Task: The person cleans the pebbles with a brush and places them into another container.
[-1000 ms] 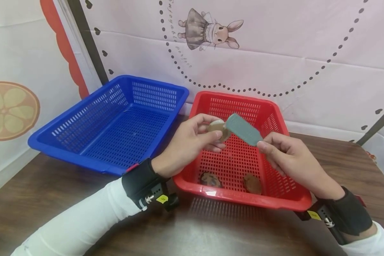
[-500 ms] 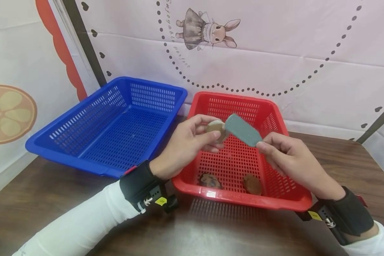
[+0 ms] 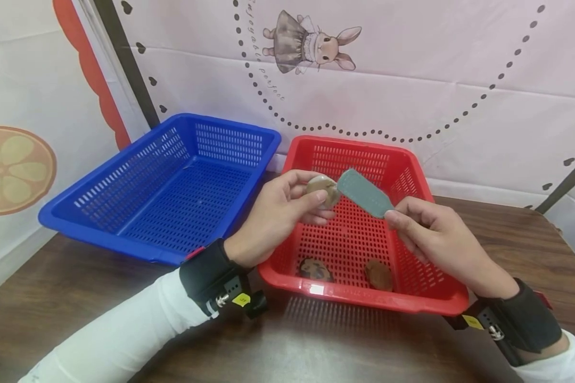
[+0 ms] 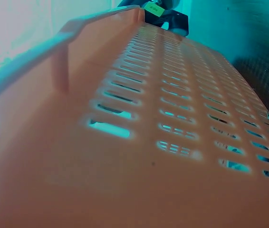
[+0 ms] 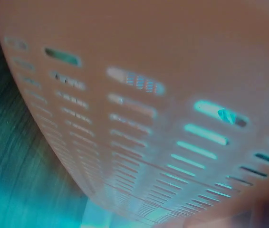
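In the head view my left hand [image 3: 287, 205] grips a smooth, rounded tan-and-white stone-like piece [image 3: 322, 187] between thumb and fingers. My right hand [image 3: 428, 231] pinches the narrow lower end of a flat grey-green strip [image 3: 364, 194], which looks like cloth or a pad. The strip's broad end reaches the edge of the rounded piece; whether they touch is hard to tell. Both hands are above the red basket [image 3: 364, 300]. On its floor lie a dark speckled rounded piece [image 3: 315, 269] and a brown one [image 3: 378, 275]. Neither wrist view shows a hand.
A blue plastic basket [image 3: 105, 239] stands left of the red one on the brown wooden table [image 3: 287, 346]. Printed cloth [image 3: 412, 64] hangs behind them. Slotted basket walls fill the left wrist view [image 4: 101, 180] and right wrist view [image 5: 172, 47].
The rounded piece has turned slightly in my left fingers, showing more of its pale rim. My right hand and the strip have hardly moved; the head view shifted a little.
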Demonstrator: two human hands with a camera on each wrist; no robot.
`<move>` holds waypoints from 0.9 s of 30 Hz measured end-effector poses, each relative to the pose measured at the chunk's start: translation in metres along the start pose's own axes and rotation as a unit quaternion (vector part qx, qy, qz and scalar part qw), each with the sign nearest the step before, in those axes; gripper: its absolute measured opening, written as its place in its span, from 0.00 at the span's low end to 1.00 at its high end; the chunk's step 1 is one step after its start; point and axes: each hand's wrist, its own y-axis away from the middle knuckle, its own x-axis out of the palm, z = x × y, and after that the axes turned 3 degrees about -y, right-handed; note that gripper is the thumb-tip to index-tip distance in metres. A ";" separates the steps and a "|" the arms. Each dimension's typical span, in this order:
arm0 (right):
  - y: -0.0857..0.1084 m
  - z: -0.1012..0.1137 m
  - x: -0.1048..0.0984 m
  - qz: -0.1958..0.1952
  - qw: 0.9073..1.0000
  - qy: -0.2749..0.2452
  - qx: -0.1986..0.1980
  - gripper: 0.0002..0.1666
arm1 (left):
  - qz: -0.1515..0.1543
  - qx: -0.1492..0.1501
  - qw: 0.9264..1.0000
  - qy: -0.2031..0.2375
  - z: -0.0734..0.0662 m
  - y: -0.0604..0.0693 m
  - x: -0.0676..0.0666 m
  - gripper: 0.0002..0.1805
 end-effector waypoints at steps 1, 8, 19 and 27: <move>0.000 0.000 0.000 0.006 1.000 0.003 0.004 0.07 | -0.001 -0.001 1.000 -0.001 0.000 0.000 0.000 0.17; -0.003 0.001 -0.002 -0.020 0.999 0.028 0.011 0.09 | -0.006 0.000 1.000 -0.013 -0.004 0.000 -0.001 0.17; -0.002 0.002 -0.001 0.015 0.999 0.051 0.001 0.08 | -0.011 -0.009 1.000 -0.003 -0.004 0.000 0.000 0.17; -0.002 0.001 -0.002 -0.028 0.999 0.039 0.020 0.10 | -0.017 -0.009 1.000 -0.002 -0.005 0.001 -0.001 0.16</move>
